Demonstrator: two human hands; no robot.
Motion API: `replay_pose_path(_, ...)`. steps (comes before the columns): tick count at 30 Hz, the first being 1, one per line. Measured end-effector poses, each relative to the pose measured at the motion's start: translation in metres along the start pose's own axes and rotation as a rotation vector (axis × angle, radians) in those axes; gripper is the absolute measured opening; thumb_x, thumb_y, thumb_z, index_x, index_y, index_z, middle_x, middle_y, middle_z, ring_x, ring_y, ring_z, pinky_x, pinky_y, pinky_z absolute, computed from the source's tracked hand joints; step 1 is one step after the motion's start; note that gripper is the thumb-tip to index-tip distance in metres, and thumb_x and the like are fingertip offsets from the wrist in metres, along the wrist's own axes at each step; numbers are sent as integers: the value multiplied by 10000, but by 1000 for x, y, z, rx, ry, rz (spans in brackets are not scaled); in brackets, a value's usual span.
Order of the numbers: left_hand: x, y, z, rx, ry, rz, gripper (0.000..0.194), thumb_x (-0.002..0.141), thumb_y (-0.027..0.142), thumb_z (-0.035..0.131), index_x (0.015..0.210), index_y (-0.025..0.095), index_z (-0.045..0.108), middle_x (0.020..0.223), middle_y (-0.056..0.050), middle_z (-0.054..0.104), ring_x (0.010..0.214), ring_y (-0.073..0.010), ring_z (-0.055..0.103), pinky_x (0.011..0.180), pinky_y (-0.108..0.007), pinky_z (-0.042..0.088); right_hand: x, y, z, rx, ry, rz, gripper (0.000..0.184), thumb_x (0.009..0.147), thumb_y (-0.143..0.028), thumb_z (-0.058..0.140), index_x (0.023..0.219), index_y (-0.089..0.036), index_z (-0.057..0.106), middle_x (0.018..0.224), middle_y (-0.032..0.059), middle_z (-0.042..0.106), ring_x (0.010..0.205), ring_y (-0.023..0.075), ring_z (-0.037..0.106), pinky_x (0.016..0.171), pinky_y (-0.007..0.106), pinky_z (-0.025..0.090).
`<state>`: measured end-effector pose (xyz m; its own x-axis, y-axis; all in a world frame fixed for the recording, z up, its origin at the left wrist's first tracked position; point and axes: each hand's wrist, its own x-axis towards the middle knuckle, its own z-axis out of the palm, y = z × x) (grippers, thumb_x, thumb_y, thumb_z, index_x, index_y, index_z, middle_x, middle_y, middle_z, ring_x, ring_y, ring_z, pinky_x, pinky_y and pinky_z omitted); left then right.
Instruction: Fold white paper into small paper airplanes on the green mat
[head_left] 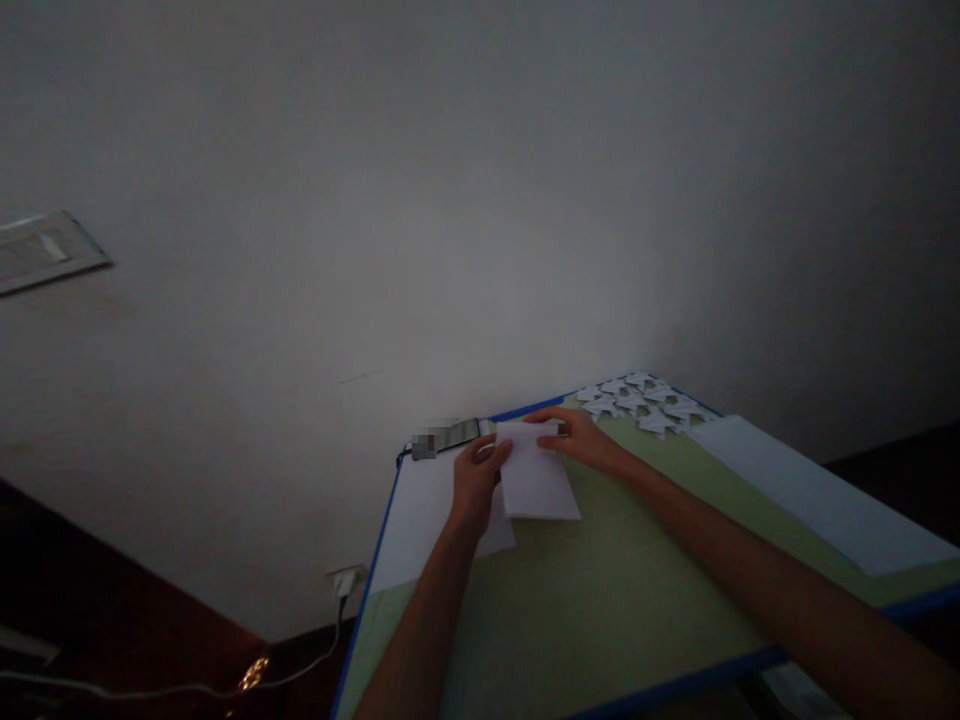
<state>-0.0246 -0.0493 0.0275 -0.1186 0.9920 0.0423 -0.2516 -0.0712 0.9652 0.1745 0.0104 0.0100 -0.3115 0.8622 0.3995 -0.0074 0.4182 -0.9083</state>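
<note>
Between my two hands is a folded sheet of white paper (538, 482), held just above the green table top. My left hand (478, 480) pinches its left edge, the thumb lying on the near face. At the upper right edge, my right hand (571, 436) grips the same paper with thumb and fingers. Another white sheet (420, 525) lies flat on the table under and left of my left hand. Behind the hands, several folded white paper shapes (637, 400) with pointed ends are spread at the far corner.
The green table (600, 600) has blue edging and stands against a grey wall. A phone-like device (457, 434) lies at its far left edge. More white paper (817, 490) lies along the right side. A plug (344, 582) with a white cable sits in the wall at lower left.
</note>
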Motion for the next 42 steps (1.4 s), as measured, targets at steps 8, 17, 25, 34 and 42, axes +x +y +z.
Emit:
replay_pose_path(8, 4, -2, -3, -32, -17, -2, 606, 597, 403, 943, 1107, 160, 723, 936, -85, 750, 737, -152, 681, 692, -286, 531, -2, 2, 1, -93, -9, -61, 346, 703, -121, 673, 1040, -197, 685, 1092, 56, 702, 980, 218, 664, 854, 359, 539)
replay_pose_path(17, 4, -3, 0, -145, -33, 28, 426, 574, 343, 971, 877, 123, 767, 928, -77, 743, 819, -157, 698, 914, -349, 581, -5, 7, 9, -111, -62, -122, 246, 760, -167, 658, 988, -213, 579, 990, 33, 685, 936, 202, 660, 854, 367, 514)
replay_pose_path(25, 5, -5, -1, -41, 26, 153, 421, 601, 430, 946, 827, 118, 778, 865, -76, 745, 779, -165, 700, 895, -386, 590, -4, -2, 6, -254, -40, -117, 242, 784, -221, 664, 1019, -211, 721, 1057, 76, 731, 895, 202, 665, 717, 314, 503)
replay_pose_path(34, 3, -4, 1, 53, -53, 208, 414, 617, 299, 930, 981, 145, 805, 939, -100, 797, 843, -203, 726, 894, -375, 566, -8, -8, 6, -223, -68, -185, 349, 787, -216, 669, 1127, -197, 744, 1069, 101, 750, 842, 202, 665, 679, 296, 499)
replay_pose_path(42, 7, -7, -3, 201, 40, 351, 273, 696, 315, 864, 916, 163, 811, 834, -73, 781, 774, -200, 711, 787, -336, 562, -4, -4, 8, -218, -41, -211, 340, 779, -209, 695, 1112, -192, 757, 1048, 103, 747, 759, 176, 641, 670, 303, 512)
